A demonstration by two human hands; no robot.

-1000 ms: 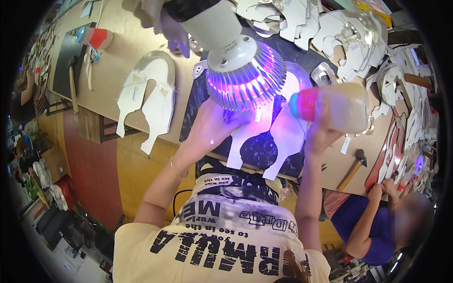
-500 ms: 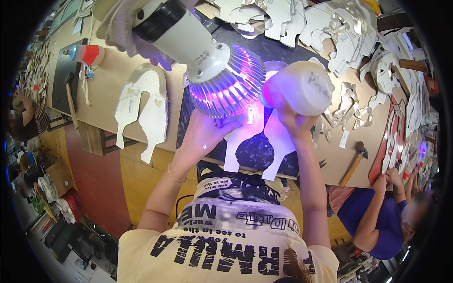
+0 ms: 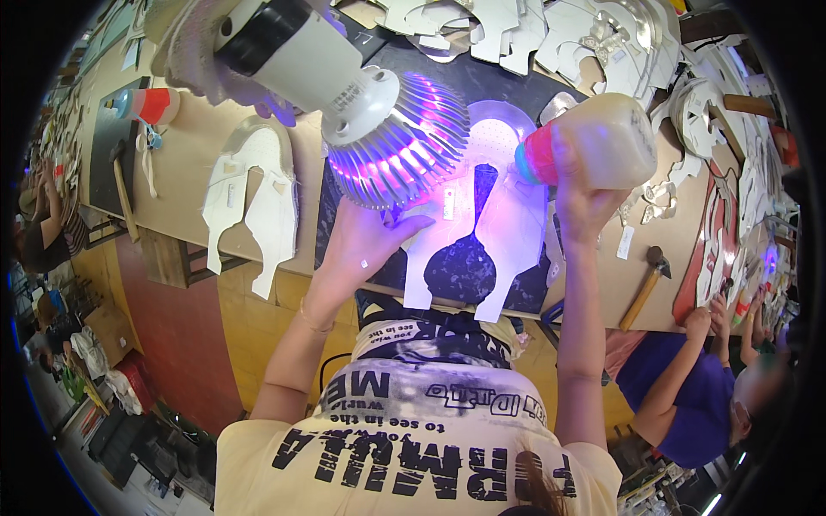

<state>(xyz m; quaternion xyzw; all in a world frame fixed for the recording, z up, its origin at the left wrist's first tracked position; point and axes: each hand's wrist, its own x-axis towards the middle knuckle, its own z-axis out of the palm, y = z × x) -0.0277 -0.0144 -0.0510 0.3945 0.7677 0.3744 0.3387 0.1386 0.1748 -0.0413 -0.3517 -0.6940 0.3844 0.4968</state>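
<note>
- Right hand clamped round bottle, right of centre, upper half of frame; long axis near level, coloured end toward frame left, base to right
- White U-shaped piece mid-frame; long axis up-down, curved end uppermost, two legs toward bottom
- Left hand left of centre, fingertips behind lamp; cannot tell its grip
- Bottle's tip lost in violet glare

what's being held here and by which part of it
The right hand holds a bottle near its pink end. Left hand: cannot tell; the lamp partly hides it.
</note>
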